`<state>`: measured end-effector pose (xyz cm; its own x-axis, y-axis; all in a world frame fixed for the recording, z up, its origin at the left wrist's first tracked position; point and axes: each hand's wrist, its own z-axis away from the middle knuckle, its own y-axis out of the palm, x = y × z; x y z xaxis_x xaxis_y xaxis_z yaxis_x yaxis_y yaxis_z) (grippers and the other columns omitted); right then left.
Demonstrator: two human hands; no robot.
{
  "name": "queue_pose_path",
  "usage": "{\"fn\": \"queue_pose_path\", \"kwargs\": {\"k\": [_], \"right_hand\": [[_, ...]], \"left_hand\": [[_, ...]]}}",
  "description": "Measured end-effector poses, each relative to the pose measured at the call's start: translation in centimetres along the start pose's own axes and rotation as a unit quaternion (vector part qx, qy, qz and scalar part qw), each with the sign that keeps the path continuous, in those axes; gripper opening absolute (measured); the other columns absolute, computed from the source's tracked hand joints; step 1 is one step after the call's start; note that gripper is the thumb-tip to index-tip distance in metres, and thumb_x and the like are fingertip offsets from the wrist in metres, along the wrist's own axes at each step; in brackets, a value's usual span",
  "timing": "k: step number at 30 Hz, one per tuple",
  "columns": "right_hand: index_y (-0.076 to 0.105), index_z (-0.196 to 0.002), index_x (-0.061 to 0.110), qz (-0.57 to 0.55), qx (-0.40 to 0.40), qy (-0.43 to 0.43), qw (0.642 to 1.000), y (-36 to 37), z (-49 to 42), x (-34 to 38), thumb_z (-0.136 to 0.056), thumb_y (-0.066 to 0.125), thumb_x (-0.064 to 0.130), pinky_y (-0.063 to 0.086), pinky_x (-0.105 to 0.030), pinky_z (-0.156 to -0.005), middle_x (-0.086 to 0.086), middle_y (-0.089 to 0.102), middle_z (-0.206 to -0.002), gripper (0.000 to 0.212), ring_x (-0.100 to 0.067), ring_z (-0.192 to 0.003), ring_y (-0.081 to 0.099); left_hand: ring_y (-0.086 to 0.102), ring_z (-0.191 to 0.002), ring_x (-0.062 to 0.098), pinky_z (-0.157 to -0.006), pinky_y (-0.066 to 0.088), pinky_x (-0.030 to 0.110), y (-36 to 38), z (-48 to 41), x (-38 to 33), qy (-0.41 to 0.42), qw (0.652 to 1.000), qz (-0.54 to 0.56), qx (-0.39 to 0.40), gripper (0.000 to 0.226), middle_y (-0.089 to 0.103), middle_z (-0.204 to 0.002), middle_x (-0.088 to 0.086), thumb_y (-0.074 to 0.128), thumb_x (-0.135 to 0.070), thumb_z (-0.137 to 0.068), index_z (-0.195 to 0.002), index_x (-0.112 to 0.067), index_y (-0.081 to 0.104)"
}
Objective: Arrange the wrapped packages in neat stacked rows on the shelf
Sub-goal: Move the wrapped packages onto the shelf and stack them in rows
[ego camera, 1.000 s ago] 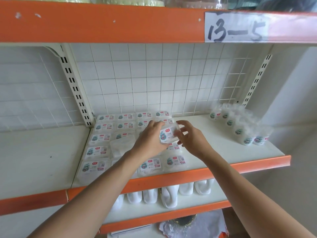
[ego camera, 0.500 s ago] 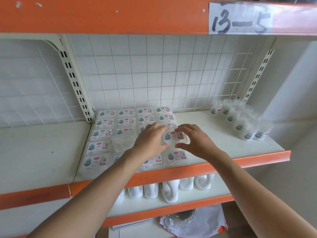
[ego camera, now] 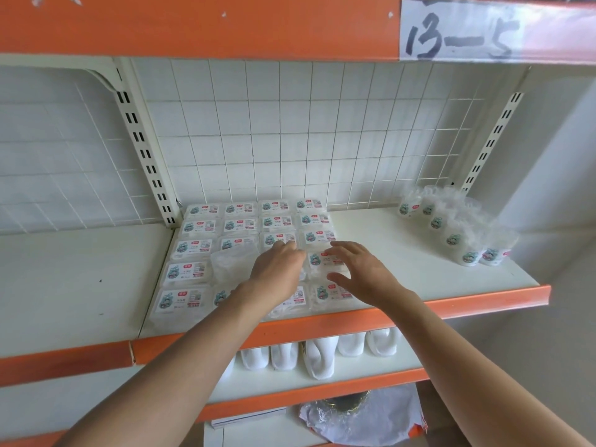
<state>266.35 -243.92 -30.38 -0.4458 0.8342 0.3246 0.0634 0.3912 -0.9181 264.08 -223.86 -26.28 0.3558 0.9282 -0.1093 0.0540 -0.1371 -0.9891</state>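
Note:
Several flat white wrapped packages [ego camera: 196,228] with green-and-red labels lie in rows on the left part of the white shelf [ego camera: 387,253]. One package [ego camera: 324,261] lies in the right-hand column between my hands. My left hand [ego camera: 277,269] rests over the packages beside it, fingers loosely bent, holding nothing. My right hand [ego camera: 358,272] hovers just above and right of that package with fingers spread and straight. One package [ego camera: 233,262] in the second column lies label-down.
A curved row of small wrapped cups [ego camera: 451,233] stands at the shelf's back right. The orange shelf lip [ego camera: 354,317] runs along the front. White bottles [ego camera: 319,353] fill the shelf below. A wire grid [ego camera: 290,133] backs the shelf.
Both hands held a package a second ago, lowered it into the right-hand column, and have now let go; the fingers have opened and lifted off it.

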Motion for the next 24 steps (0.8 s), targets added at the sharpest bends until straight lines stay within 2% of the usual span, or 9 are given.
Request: {"fn": "queue_pose_path", "kwargs": {"k": [3,6,8,10,13,16,18,21,24], "right_hand": [[0.054,-0.132,0.017,0.003,0.003,0.002,1.0,0.2,0.0,0.0,-0.086,0.069,0.032,0.039,-0.043,-0.106,-0.002,0.048,-0.143,0.05,-0.022,-0.134,0.04],[0.054,-0.131,0.019,0.02,-0.001,-0.006,1.0,0.2,0.0,0.2,-0.086,0.066,0.04,0.036,-0.044,-0.109,-0.004,0.048,-0.143,0.051,-0.023,-0.135,0.039],[0.055,-0.131,0.019,0.021,-0.015,-0.017,1.0,0.3,-0.4,0.7,-0.088,0.062,0.044,0.035,-0.044,-0.11,-0.005,0.049,-0.142,0.049,-0.024,-0.135,0.04],[0.054,-0.132,0.019,0.014,-0.025,-0.027,0.999,0.2,-1.0,1.6,-0.09,0.059,0.045,0.034,-0.044,-0.111,-0.006,0.049,-0.142,0.049,-0.024,-0.136,0.04],[0.054,-0.133,0.017,0.013,-0.024,-0.053,0.998,0.3,-2.1,3.1,-0.091,0.058,0.044,0.035,-0.042,-0.112,-0.007,0.049,-0.142,0.049,-0.025,-0.136,0.04],[0.054,-0.132,0.016,0.005,-0.02,-0.071,0.997,0.7,-2.8,4.7,-0.091,0.055,0.047,0.038,-0.043,-0.11,-0.009,0.05,-0.141,0.051,-0.027,-0.134,0.042],[0.054,-0.132,0.017,0.001,-0.016,-0.082,0.997,1.1,-3.1,5.7,-0.092,0.056,0.046,0.038,-0.042,-0.11,-0.008,0.049,-0.142,0.05,-0.026,-0.135,0.041],[0.052,-0.136,0.019,-0.007,-0.005,-0.087,0.996,1.4,-3.5,6.9,-0.093,0.057,0.042,0.033,-0.035,-0.11,-0.002,0.044,-0.147,0.049,-0.021,-0.138,0.034],[0.05,-0.137,0.019,-0.019,-0.003,-0.089,0.996,1.5,-3.8,7.6,-0.094,0.057,0.042,0.036,-0.035,-0.106,-0.001,0.042,-0.147,0.05,-0.019,-0.138,0.034]], "left_hand": [[0.048,-0.105,0.021,-0.071,0.038,0.027,0.1,0.0,0.1,0.006,1.0,0.008,0.001,0.025,0.053,-0.107,0.002,0.054,0.004,-0.088,-0.107,-0.01,0.06],[0.048,-0.11,0.021,-0.075,0.04,0.028,-0.1,0.1,0.3,0.008,0.999,0.031,0.001,0.024,0.054,-0.111,0.001,0.054,-0.008,-0.092,-0.115,-0.011,0.061],[0.048,-0.114,0.021,-0.084,0.045,0.031,-0.7,0.3,0.6,0.008,0.999,0.033,-0.012,0.029,0.056,-0.118,0.003,0.056,-0.018,-0.093,-0.121,-0.011,0.061],[0.047,-0.119,0.022,-0.095,0.044,0.036,-1.7,0.4,1.1,-0.002,0.999,0.018,-0.033,0.034,0.057,-0.125,0.004,0.059,-0.025,-0.093,-0.125,-0.014,0.06],[0.043,-0.124,0.023,-0.101,0.039,0.04,-3.3,0.9,2.8,-0.042,0.999,-0.009,-0.022,0.053,0.053,-0.133,0.002,0.065,-0.043,-0.088,-0.133,-0.019,0.054],[0.041,-0.124,0.026,-0.097,0.04,0.041,-3.9,1.7,5.1,-0.091,0.994,-0.045,0.038,0.075,0.05,-0.133,0.004,0.07,-0.057,-0.078,-0.138,-0.019,0.047],[0.041,-0.123,0.027,-0.094,0.041,0.041,-3.7,2.2,6.2,-0.113,0.991,-0.05,0.053,0.077,0.052,-0.131,0.004,0.072,-0.057,-0.075,-0.136,-0.018,0.047],[0.043,-0.123,0.027,-0.094,0.041,0.04,-3.5,2.6,7.1,-0.123,0.991,-0.028,0.035,0.074,0.057,-0.129,0.003,0.076,-0.049,-0.076,-0.135,-0.017,0.046],[0.044,-0.123,0.025,-0.094,0.042,0.037,-3.7,2.9,7.2,-0.118,0.991,0.061,-0.007,0.079,0.057,-0.129,0.003,0.08,-0.04,-0.075,-0.14,-0.019,0.042]]}}
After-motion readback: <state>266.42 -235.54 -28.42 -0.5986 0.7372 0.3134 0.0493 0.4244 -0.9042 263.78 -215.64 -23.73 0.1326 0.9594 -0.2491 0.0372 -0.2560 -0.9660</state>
